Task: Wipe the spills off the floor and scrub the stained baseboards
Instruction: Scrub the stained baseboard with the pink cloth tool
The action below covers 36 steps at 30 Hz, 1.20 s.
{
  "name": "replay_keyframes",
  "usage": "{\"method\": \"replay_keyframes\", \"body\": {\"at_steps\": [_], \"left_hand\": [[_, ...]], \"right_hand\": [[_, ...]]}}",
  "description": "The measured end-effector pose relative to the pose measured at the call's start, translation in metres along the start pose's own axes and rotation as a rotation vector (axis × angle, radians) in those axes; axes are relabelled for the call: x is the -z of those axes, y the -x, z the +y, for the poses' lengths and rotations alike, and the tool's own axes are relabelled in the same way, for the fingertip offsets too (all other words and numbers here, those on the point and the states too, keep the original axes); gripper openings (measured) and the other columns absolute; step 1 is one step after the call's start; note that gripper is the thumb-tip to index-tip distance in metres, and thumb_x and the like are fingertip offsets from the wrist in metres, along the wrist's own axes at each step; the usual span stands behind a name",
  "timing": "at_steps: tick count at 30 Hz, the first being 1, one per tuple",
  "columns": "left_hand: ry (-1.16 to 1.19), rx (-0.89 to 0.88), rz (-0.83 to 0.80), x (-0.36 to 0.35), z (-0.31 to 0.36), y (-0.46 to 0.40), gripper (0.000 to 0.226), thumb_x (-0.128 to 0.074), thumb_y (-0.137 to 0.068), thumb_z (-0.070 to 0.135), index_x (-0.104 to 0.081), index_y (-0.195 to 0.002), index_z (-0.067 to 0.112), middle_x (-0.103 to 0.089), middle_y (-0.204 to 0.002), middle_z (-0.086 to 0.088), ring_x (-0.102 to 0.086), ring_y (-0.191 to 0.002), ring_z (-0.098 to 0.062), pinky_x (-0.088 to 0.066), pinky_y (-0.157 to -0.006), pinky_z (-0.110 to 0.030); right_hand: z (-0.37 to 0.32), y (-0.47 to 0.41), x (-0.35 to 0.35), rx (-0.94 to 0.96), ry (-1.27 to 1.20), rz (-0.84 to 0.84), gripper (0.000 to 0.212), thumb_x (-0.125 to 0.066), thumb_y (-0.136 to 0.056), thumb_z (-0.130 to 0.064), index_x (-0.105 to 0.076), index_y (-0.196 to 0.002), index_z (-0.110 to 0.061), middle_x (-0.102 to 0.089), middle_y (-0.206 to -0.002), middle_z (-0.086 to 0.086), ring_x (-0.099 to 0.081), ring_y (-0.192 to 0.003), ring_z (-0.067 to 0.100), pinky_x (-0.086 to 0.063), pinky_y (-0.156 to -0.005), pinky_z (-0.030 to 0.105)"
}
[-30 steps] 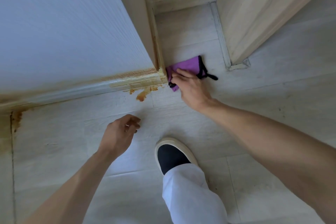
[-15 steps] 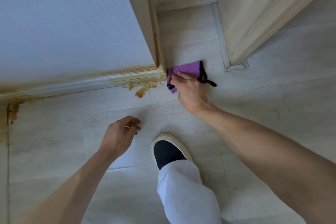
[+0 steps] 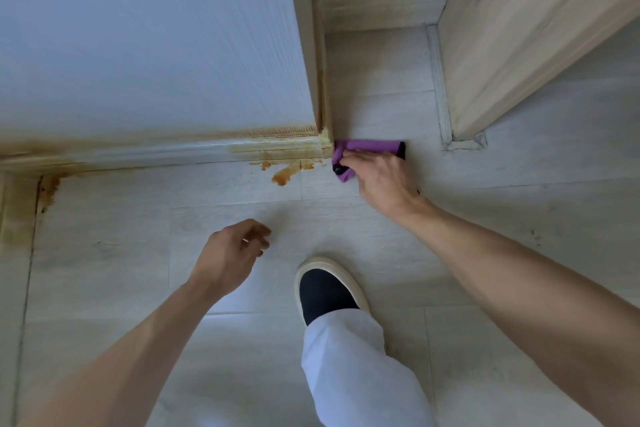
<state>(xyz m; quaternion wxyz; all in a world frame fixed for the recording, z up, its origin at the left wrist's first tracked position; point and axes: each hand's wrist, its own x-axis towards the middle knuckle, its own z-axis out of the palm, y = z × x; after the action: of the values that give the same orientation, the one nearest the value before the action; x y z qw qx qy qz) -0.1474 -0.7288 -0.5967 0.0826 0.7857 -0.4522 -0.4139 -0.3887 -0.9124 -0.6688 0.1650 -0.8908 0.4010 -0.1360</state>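
Observation:
My right hand [image 3: 381,180] grips a purple cloth with black trim [image 3: 367,146] on the pale floor, right at the outer corner of the baseboard [image 3: 277,148]. That baseboard carries brown-orange streaks near the corner. An orange-brown spill [image 3: 285,174] lies on the floor just left of the cloth. A second brown stain [image 3: 48,189] marks the floor and baseboard at the far left corner. My left hand [image 3: 235,250] hovers above the floor with loosely curled fingers and holds nothing.
My foot in a black and cream shoe [image 3: 327,289] with a white trouser leg stands below the hands. A light wooden door [image 3: 519,38] stands ajar at the upper right. A white wall [image 3: 138,38] fills the upper left.
My right hand has pulled the cloth down along the baseboard corner and bunched it, so less purple shows. My left hand has hardly moved.

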Motion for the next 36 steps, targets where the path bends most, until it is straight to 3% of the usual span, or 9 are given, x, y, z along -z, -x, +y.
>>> {"method": "replay_keyframes", "body": {"at_steps": [4, 7, 9, 13, 17, 23, 25, 31, 36], "left_hand": [[0.037, 0.036, -0.006, -0.002, -0.003, 0.002, 0.029, -0.048, -0.098, 0.008, -0.069, -0.104, 0.028, -0.075, -0.090, 0.016, -0.069, -0.079, 0.003, -0.047, -0.068, -0.009], [0.078, 0.059, -0.010, -0.007, -0.003, 0.005, 0.029, -0.048, -0.099, 0.008, -0.069, -0.104, 0.028, -0.075, -0.091, 0.015, -0.070, -0.080, 0.001, -0.049, -0.072, -0.013], [0.095, 0.061, -0.006, -0.012, -0.004, 0.009, 0.029, -0.049, -0.098, 0.008, -0.069, -0.103, 0.028, -0.075, -0.091, 0.014, -0.070, -0.081, -0.001, -0.051, -0.076, -0.019], [0.135, 0.062, -0.005, -0.020, -0.009, 0.020, 0.029, -0.049, -0.098, 0.007, -0.070, -0.103, 0.027, -0.075, -0.089, 0.015, -0.069, -0.079, 0.002, -0.047, -0.070, -0.007], [0.185, 0.075, 0.018, -0.023, -0.014, 0.027, 0.030, -0.049, -0.095, 0.005, -0.071, -0.103, 0.025, -0.075, -0.089, 0.013, -0.070, -0.079, 0.001, -0.046, -0.068, -0.006], [0.255, 0.102, 0.070, -0.026, -0.019, 0.030, 0.032, -0.049, -0.093, 0.005, -0.072, -0.102, 0.026, -0.076, -0.089, 0.013, -0.071, -0.080, -0.001, -0.052, -0.073, -0.018], [0.279, 0.110, 0.094, -0.028, -0.019, 0.029, 0.033, -0.049, -0.093, 0.004, -0.072, -0.101, 0.026, -0.076, -0.089, 0.012, -0.071, -0.080, -0.001, -0.052, -0.073, -0.017], [0.283, 0.101, 0.168, -0.045, -0.016, 0.031, 0.033, -0.050, -0.091, 0.002, -0.072, -0.103, 0.024, -0.074, -0.091, 0.015, -0.069, -0.085, 0.000, -0.056, -0.080, -0.023], [0.289, 0.104, 0.185, -0.054, -0.015, 0.036, 0.031, -0.051, -0.093, 0.004, -0.071, -0.105, 0.025, -0.074, -0.091, 0.016, -0.068, -0.085, -0.001, -0.056, -0.080, -0.026]], "right_hand": [[-0.011, 0.007, 0.005, 0.079, -0.028, -0.063, 0.034, -0.067, -0.072, 0.007, -0.076, -0.100, -0.011, -0.079, -0.101, 0.001, -0.074, -0.093, 0.020, -0.060, -0.070, 0.039], [-0.021, 0.017, 0.001, 0.149, -0.003, -0.095, 0.034, -0.071, -0.072, 0.006, -0.078, -0.100, -0.011, -0.079, -0.102, 0.001, -0.074, -0.096, 0.018, -0.061, -0.078, 0.039], [-0.025, 0.018, -0.004, 0.065, -0.050, -0.085, 0.032, -0.070, -0.075, 0.004, -0.077, -0.100, -0.014, -0.079, -0.099, -0.001, -0.074, -0.092, 0.018, -0.061, -0.074, 0.040], [-0.032, 0.023, -0.008, -0.035, -0.127, -0.037, 0.033, -0.063, -0.079, 0.005, -0.074, -0.105, -0.012, -0.076, -0.104, 0.002, -0.070, -0.097, 0.024, -0.059, -0.079, 0.045], [-0.033, 0.029, 0.000, -0.056, -0.197, 0.008, 0.040, -0.062, -0.081, 0.008, -0.072, -0.116, -0.008, -0.075, -0.114, 0.005, -0.069, -0.104, 0.028, -0.057, -0.089, 0.044], [-0.059, 0.034, -0.008, 0.003, -0.339, -0.002, 0.037, -0.056, -0.093, 0.000, -0.070, -0.125, -0.010, -0.071, -0.128, 0.000, -0.065, -0.115, 0.016, -0.043, -0.101, 0.018], [-0.071, 0.026, -0.015, 0.015, -0.359, -0.003, 0.037, -0.052, -0.095, -0.007, -0.070, -0.128, -0.010, -0.069, -0.132, -0.001, -0.065, -0.118, 0.015, -0.042, -0.102, 0.016], [-0.119, -0.001, -0.048, 0.095, -0.417, 0.050, 0.035, -0.062, -0.093, -0.005, -0.072, -0.126, -0.010, -0.071, -0.129, 0.003, -0.066, -0.121, 0.017, -0.045, -0.110, 0.022], [-0.122, -0.004, -0.074, 0.251, -0.227, -0.095, 0.039, -0.071, -0.091, -0.011, -0.070, -0.130, -0.010, -0.069, -0.133, 0.008, -0.058, -0.132, 0.031, -0.050, -0.106, 0.049]]}}
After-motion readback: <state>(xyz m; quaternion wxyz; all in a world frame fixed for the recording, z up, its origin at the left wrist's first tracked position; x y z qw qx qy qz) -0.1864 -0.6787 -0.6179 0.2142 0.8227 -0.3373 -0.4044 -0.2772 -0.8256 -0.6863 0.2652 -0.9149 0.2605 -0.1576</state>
